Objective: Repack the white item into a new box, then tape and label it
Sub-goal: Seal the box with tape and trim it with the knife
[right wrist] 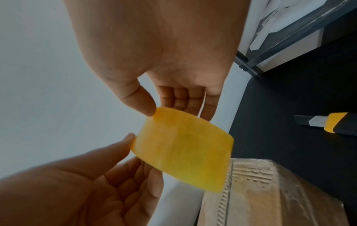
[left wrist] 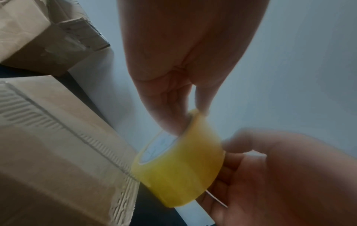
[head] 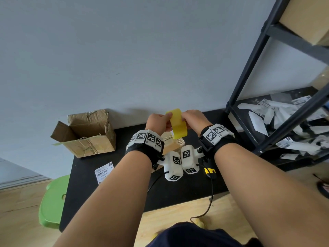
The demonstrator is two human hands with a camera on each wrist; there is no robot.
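Observation:
Both hands hold a yellow tape roll (head: 178,124) (left wrist: 179,165) (right wrist: 183,149) in the air above a small closed cardboard box (head: 173,146) (left wrist: 58,152) (right wrist: 270,191) on the black table (head: 178,193). My left hand (head: 157,122) (left wrist: 193,119) pinches the roll's upper rim, fingers in the core and thumb outside. My right hand (head: 193,118) (right wrist: 172,107) grips the opposite side, thumb at the top edge and fingers behind. The white item is out of sight. A printed label (head: 104,172) lies flat on the table at the left.
An old torn box (head: 89,136) (left wrist: 38,38) stands open at the table's back left against the wall. A yellow-and-black utility knife (head: 210,172) (right wrist: 332,123) lies right of the closed box. A green stool (head: 53,202) stands left; a black shelf (head: 267,86) with white packages (head: 267,114) stands right.

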